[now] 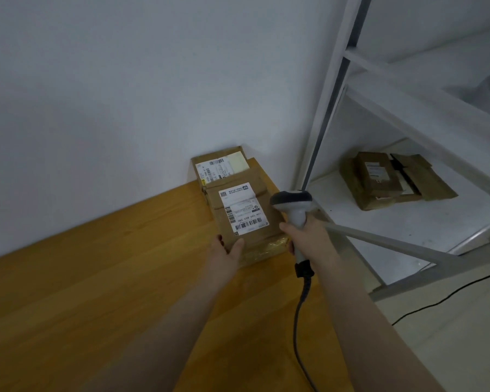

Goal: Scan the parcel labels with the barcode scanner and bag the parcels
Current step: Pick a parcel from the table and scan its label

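A brown cardboard parcel (252, 236) with a white barcode label (243, 209) lies on the wooden table (96, 264). My left hand (227, 250) grips its near left corner, thumb on top. Behind it, against the wall, lies a second brown parcel (218, 168) with its own label. My right hand (309, 236) grips the handle of a white and grey barcode scanner (292, 202). The scanner's head hangs just right of the near parcel's label. Its dark cable (299, 321) runs down along my right forearm.
A white metal shelf rack (393, 222) stands right of the table. More brown parcels (391, 176) lie on its lower shelf. A black cable (450, 295) trails across the floor at the right. A white wall rises behind the table.
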